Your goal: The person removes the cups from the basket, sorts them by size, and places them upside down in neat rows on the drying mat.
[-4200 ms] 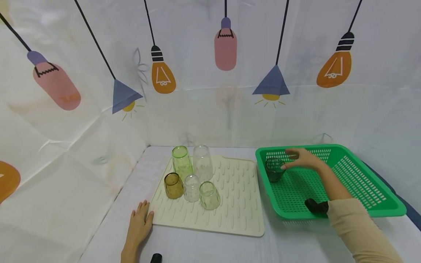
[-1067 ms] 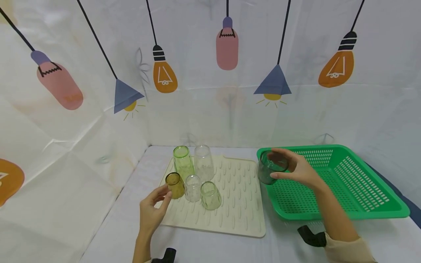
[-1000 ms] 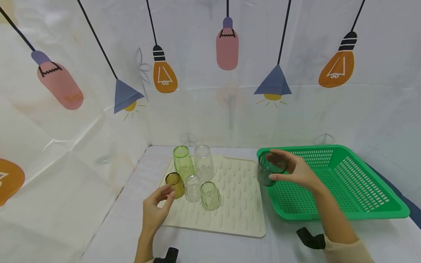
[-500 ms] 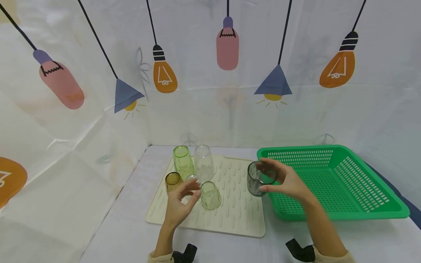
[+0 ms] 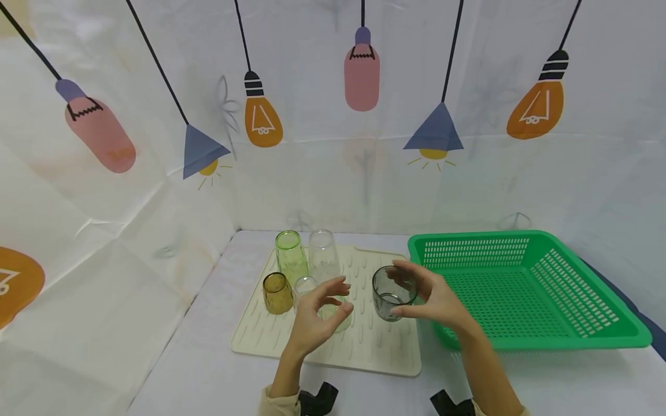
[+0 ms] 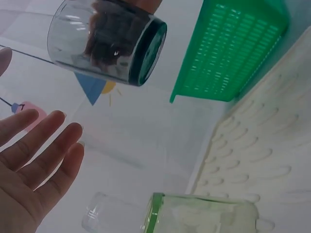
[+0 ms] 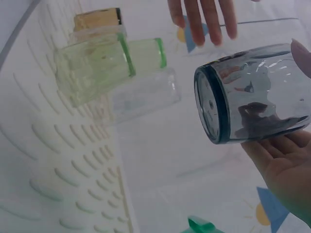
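My right hand (image 5: 434,297) grips a short grey glass (image 5: 386,292) between thumb and fingers, above the right part of the cream draining mat (image 5: 364,353). Left of it, my left hand (image 5: 312,323) hovers with fingers spread in a loose curve, nothing between them. The left wrist view shows a gap between those fingers (image 6: 48,150) and the glass. Behind the left hand, a short pale green glass (image 5: 343,325) and a small clear glass (image 5: 304,284) are partly hidden. An amber glass (image 5: 278,294), a tall green glass (image 5: 291,257) and a tall clear glass (image 5: 324,254) stand on the mat.
A green perforated basket (image 5: 520,343) stands on the white-covered table (image 5: 208,370), to the right of the mat. A white sheet (image 5: 322,185) printed with lamps hangs behind and at the left. Black wrist mounts (image 5: 318,398) sit on both wrists.
My right hand has taken the grey glass out of the basket and carried it left over the mat. The left hand has risen from the mat's left edge and moved right, past the amber glass.
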{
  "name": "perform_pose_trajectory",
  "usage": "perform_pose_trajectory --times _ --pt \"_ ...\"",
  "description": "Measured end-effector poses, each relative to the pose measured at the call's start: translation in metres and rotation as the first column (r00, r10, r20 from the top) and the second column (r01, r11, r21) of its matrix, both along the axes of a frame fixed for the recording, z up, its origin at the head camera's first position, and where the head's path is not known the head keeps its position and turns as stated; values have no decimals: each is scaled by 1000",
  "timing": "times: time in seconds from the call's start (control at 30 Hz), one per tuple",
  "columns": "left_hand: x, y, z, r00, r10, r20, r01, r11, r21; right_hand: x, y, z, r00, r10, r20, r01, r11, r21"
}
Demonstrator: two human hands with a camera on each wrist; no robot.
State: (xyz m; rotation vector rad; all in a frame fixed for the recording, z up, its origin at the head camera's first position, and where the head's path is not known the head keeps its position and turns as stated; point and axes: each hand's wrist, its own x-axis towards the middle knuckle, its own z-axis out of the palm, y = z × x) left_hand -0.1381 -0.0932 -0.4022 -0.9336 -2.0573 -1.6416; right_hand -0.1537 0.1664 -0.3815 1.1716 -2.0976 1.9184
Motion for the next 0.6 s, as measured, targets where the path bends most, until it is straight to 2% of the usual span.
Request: perform_pose_trajectory --times 0.2,0.3,0.33,0.53,0.6 --pt "2 14 5 998 -44 43 45 999 -22 3 -10 -4 999 32 -9 -32 999 -31" --pt "2 18 5 997 -68 41 70 997 -32 3 -13 -6 999 36 -25 -37 999 -30" --pt "4 19 8 996 -76 40 77 996 -34 4 -14 -7 999 32 -29 -32 999 -24" --pt "4 25 8 996 -76 52 78 996 -42 6 -19 -10 999 -41 -2 41 999 28" --pt "3 26 4 996 -69 63 71 996 -45 7 -20 -11 998 -56 16 55 998 34"
